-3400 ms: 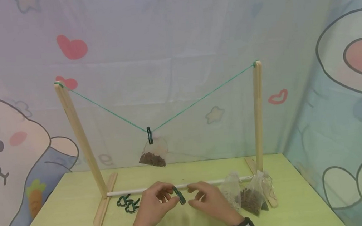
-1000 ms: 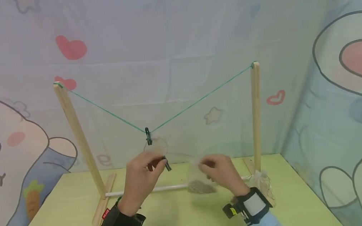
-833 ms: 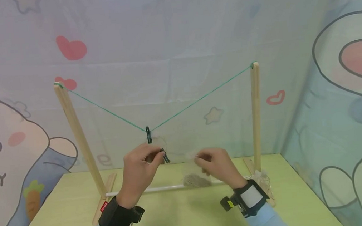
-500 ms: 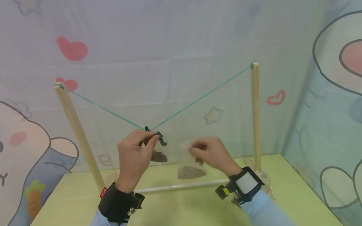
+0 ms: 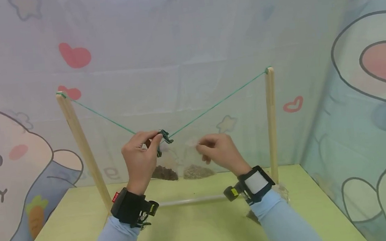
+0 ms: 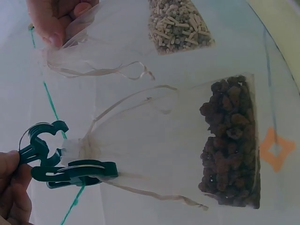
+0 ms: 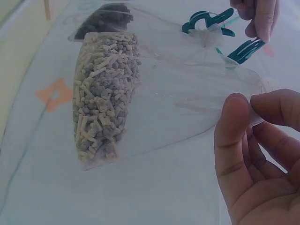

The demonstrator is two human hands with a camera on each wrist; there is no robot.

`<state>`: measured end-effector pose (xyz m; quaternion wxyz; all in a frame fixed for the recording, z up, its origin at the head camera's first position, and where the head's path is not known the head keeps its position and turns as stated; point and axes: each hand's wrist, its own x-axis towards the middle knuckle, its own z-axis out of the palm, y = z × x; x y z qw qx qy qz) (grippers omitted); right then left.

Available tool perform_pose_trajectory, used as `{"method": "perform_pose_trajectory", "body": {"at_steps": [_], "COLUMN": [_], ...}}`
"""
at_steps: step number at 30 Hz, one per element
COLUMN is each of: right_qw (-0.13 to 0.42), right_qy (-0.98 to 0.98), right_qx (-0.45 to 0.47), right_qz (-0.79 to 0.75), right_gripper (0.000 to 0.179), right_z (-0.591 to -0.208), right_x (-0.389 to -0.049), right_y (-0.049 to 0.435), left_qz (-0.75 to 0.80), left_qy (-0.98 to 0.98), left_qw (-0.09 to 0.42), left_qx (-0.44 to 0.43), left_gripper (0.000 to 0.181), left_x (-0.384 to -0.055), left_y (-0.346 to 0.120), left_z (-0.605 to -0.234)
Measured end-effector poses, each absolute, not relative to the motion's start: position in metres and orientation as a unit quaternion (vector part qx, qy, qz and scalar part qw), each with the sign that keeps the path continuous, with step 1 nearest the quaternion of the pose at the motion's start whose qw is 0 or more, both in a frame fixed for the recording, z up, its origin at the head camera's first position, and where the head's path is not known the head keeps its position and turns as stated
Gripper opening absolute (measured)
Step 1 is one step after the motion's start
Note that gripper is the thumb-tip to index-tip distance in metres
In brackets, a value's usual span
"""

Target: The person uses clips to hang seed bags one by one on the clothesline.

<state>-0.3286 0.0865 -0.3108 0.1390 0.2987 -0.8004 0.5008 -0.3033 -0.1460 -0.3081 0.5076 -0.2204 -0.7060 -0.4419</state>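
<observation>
Printed cloth (image 5: 183, 87), pale with hearts and stars, fills the top of the head view, above a yellow-green table (image 5: 203, 234) across the bottom. Two wooden posts, one centre left (image 5: 84, 149) and one centre right (image 5: 273, 125), carry a green string (image 5: 215, 105) that sags into a V near the middle of the frame. Both hands have risen over the last second: the left hand (image 5: 140, 155), just left of centre, is now level with the low part of the string, and the right hand (image 5: 221, 150), just right of centre, has brought the bag of pale pellets (image 7: 103, 93) up beside the hanging bag of dark lumps (image 6: 229, 145). Thumb and forefinger of the left hand pinch a loose dark green clip (image 6: 40, 143), close by the hanging clip (image 6: 75, 172) that grips the string; whether the two clips touch, I cannot tell. The right hand's thumb and forefinger are closed on the neck of the pellet bag, its contents hanging low in mid-frame. With clip, bag and string now near one another, the gathering seems nearly done, but the pellet bag looks unfastened, held up by the fingers alone
</observation>
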Motion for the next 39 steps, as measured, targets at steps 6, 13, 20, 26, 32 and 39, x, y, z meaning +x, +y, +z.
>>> {"method": "perform_pose_trajectory", "body": {"at_steps": [6, 13, 20, 26, 32, 39], "right_qw": [0.135, 0.149, 0.185, 0.191, 0.179, 0.156], "right_qy": [-0.799, -0.801, -0.803, -0.78, -0.76, -0.775], "right_qx": [0.285, 0.266, 0.256, 0.27, 0.284, 0.275], "right_qz": [0.512, 0.515, 0.505, 0.532, 0.557, 0.547], "right_gripper": [0.014, 0.013, 0.016, 0.015, 0.012, 0.013], "right_z": [-0.318, -0.324, -0.314, -0.308, -0.31, -0.312], "right_x": [-0.331, -0.338, -0.342, -0.346, -0.349, -0.348], "right_y": [0.081, 0.075, 0.064, 0.055, 0.049, 0.05], "left_qz": [-0.444, -0.452, -0.47, -0.478, -0.472, -0.447], "left_qy": [-0.717, -0.72, -0.724, -0.726, -0.734, -0.763], "left_qw": [0.5, 0.492, 0.475, 0.464, 0.456, 0.432], "left_qx": [-0.194, -0.189, -0.175, -0.17, -0.173, -0.178], "left_gripper": [0.011, 0.009, 0.011, 0.012, 0.01, 0.013], "left_x": [-0.309, -0.309, -0.306, -0.305, -0.308, -0.308], "left_y": [-0.142, -0.141, -0.14, -0.138, -0.136, -0.135], "left_z": [-0.314, -0.314, -0.312, -0.311, -0.312, -0.314]}}
